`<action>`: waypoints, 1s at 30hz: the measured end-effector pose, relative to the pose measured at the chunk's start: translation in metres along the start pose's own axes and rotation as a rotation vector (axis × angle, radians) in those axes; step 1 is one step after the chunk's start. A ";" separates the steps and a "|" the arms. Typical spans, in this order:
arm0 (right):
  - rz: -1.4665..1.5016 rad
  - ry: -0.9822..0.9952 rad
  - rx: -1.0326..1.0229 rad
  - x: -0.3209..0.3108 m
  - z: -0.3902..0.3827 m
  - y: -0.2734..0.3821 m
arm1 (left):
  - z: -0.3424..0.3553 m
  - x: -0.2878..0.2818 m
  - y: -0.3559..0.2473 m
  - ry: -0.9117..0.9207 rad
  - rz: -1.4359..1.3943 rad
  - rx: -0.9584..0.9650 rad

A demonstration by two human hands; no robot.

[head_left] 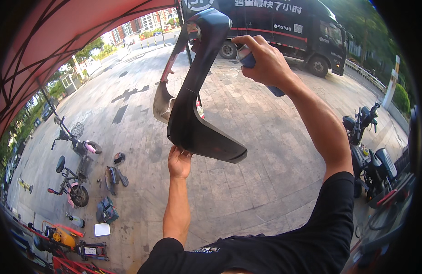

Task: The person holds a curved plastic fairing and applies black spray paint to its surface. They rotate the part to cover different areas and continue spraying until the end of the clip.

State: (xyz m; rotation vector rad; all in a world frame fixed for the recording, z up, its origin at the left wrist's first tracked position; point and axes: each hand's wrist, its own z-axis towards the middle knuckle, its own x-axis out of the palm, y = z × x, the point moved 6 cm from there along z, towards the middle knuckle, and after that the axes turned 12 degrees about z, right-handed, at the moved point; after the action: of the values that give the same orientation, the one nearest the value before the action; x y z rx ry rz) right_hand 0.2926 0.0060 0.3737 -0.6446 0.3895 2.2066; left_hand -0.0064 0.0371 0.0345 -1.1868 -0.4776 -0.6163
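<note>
Left grip (179, 164) is clasping the black panel (189, 102) from below, right grip (266, 61) is curling round a blue spray can (249, 60), apparently coating; next is probably needing even passes.

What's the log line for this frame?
left hand: holding black panel from below | right hand: gripping spray can | can: apart from panel

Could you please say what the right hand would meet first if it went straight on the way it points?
The right hand, with its spray can, would likely meet the upper part of the black curved panel first, though one view leaves depth unclear.
</note>
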 end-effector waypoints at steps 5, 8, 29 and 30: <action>-0.023 -0.142 0.080 -0.020 0.037 -0.031 | 0.000 -0.002 -0.001 -0.026 0.023 -0.003; 0.002 -0.151 0.134 -0.024 0.040 -0.044 | 0.000 -0.003 -0.002 -0.039 0.022 -0.012; -0.039 -0.036 -0.018 -0.011 0.082 -0.031 | -0.002 -0.014 0.007 -0.009 0.011 0.020; -0.032 -0.031 -0.056 -0.009 0.082 -0.027 | -0.001 -0.014 0.008 0.004 0.022 0.021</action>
State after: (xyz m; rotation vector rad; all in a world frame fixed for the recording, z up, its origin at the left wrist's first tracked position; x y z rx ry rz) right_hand 0.2915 0.0561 0.4446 -0.6417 0.2999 2.2010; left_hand -0.0116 0.0404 0.0193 -1.1690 -0.4660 -0.5929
